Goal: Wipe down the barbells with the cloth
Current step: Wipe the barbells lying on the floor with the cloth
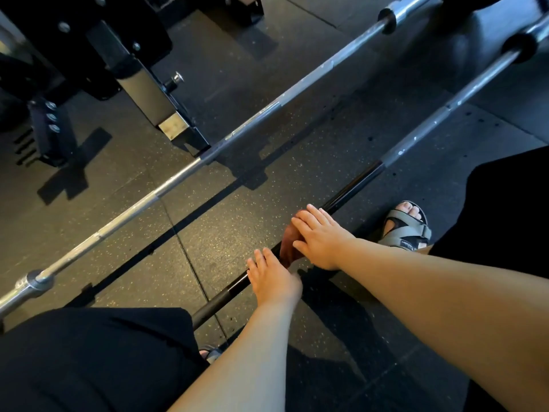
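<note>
Two barbells lie on the dark rubber floor, running from lower left to upper right. The near barbell (350, 191) has a black middle section and a grey far part. A reddish-brown cloth (287, 246) is wrapped over its black section. My right hand (319, 237) lies on the cloth with its fingers laid over it and the bar. My left hand (271, 278) rests on the bar just below the cloth, fingers draped over it. The far barbell (184, 176) is silver and lies untouched behind.
A black rack base (142, 84) with bolts and a steel foot stands at the upper left, close to the far barbell. My sandalled foot (408, 228) is beside the near bar on the right. My dark-clothed knees fill the lower left and right edge.
</note>
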`<state>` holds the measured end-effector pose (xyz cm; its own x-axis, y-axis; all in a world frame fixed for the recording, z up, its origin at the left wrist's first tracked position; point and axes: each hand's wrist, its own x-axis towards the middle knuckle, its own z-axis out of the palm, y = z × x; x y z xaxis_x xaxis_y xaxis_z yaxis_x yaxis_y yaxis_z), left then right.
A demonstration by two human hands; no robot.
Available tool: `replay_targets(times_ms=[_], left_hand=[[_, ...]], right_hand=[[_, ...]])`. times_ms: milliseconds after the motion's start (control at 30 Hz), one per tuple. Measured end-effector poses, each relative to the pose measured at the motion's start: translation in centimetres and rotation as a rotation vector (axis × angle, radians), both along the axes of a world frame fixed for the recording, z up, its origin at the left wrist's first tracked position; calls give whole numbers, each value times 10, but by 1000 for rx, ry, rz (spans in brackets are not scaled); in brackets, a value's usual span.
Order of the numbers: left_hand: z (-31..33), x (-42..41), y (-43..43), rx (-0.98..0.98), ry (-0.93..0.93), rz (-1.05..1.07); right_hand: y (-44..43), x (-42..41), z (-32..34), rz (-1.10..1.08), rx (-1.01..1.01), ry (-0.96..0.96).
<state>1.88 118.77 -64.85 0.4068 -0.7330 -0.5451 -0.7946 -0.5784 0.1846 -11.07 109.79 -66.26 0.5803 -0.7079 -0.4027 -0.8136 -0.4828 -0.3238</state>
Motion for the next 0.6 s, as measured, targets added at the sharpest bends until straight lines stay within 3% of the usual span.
replay_targets(times_ms=[200,267,333,400,467,600], left_hand=[[6,15,-5,-11,132,53],[6,14,-4,-17,155,69],[4,14,1,-31,139,52],[4,12,5,-33,113,5],[6,8,5,-27,121,11],[10,3,-5,-2,72,14]], right_hand=[[-23,-30,-1,-285,-93,-49],[-16,-27,4,-155,-177,48],[-3,-13,6,108,-296,153],[2,-3,5,232,-282,132],[-7,-6,7,158,-202,88],[-27,-37,7,-127,-231,126]])
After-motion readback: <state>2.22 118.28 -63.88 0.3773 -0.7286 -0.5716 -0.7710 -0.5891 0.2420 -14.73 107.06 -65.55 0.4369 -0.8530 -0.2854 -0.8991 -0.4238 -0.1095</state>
